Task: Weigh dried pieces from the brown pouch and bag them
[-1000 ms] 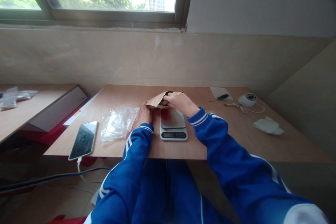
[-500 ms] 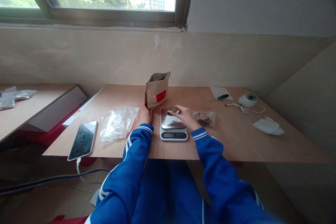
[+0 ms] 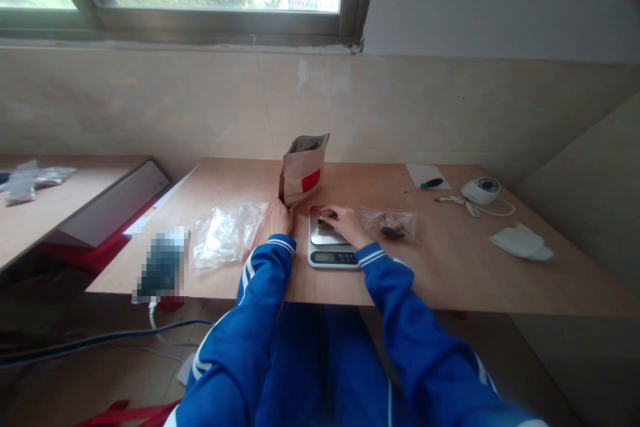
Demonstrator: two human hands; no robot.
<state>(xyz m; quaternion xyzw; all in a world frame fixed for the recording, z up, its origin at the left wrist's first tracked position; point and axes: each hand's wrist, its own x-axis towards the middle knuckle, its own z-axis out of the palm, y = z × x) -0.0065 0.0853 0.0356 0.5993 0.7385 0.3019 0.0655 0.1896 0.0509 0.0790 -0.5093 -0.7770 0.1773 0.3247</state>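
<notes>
My left hand (image 3: 281,216) is at the lower left corner of a standing brown paper bag (image 3: 296,177) with a red label, fingers closed against its base. The bag's top gapes, and dark contents show inside. Over the steel plate of a kitchen scale (image 3: 320,235), my right hand (image 3: 345,222) pinches a dark brown piece (image 3: 327,215), possibly dried mushroom. Its fingers cover part of the plate, so I cannot tell whether the piece touches it. Beside that hand lies a clear zip bag (image 3: 400,221) with brown pieces in it. The scale's digits are unreadable.
Empty clear bags (image 3: 227,237) lie left of my left hand, with a phone (image 3: 161,265) on a cable farther left. Toward the right are a screwdriver (image 3: 431,183) on paper, a white camera (image 3: 481,191) with a cord, and a crumpled white wrapper (image 3: 521,242).
My right hand has shifted slightly left and lower over the scale's plate, with the brown piece in its fingers. My left hand stays at the paper bag. The whole view has shifted a little.
</notes>
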